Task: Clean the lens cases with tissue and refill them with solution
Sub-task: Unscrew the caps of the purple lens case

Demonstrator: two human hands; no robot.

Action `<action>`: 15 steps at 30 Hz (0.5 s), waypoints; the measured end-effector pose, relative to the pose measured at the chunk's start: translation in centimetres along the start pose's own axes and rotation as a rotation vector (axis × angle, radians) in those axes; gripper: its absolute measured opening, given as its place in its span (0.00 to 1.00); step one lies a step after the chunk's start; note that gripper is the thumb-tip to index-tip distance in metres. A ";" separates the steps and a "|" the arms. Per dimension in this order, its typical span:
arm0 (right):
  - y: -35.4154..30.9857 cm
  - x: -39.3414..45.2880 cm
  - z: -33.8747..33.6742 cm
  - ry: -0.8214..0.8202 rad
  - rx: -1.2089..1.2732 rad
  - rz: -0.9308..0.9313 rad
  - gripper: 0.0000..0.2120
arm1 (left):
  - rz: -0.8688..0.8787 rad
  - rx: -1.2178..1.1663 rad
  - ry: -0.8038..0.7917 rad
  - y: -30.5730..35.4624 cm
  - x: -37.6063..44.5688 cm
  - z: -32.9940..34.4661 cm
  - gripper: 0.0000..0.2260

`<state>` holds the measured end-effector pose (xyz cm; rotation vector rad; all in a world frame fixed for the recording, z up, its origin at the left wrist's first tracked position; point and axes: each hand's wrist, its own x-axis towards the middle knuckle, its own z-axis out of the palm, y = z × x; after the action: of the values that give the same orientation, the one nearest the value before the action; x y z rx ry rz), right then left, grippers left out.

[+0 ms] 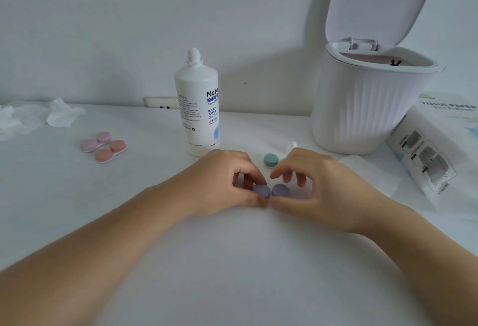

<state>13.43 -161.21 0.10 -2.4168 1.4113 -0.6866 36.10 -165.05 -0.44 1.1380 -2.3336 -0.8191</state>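
Head view showed both hands working a purple lens case (271, 191) resting on the white table (232, 261), near centre. Left hand (225, 183) pinched the case's left cap between thumb and fingers; right hand (310, 186) had its thumb against the right cap, with the fingers arched above it and not clearly touching. Holding one cap apiece would steady the case while a cap was turned; whether caps were being loosened or tightened could not be determined.

A green lens case (270, 160) lay just beyond the hands, partly hidden by the right hand. A pink lens case (96, 141) and an orange lens case (110, 151), both capped, lay touching at far left, set apart, possibly as a finished or waiting batch. Crumpled tissues (59, 113) lay beyond them.

Solution bottle (198, 103) stood upright and uncapped behind the hands, within easy reach for refilling. A white bin (367, 108) stood at far right, lid raised, presumably for used tissue, beside a tissue paper pack (439, 144).
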 end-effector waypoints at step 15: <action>0.8 0.2 -0.1 0.093 0.081 -0.012 0.07 | -0.034 0.005 0.005 0.4 0.0 0.0 0.09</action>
<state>12.85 -161.73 -0.08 -2.3612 1.3762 -0.8519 35.87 -164.82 -0.20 1.1835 -2.3201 -0.8216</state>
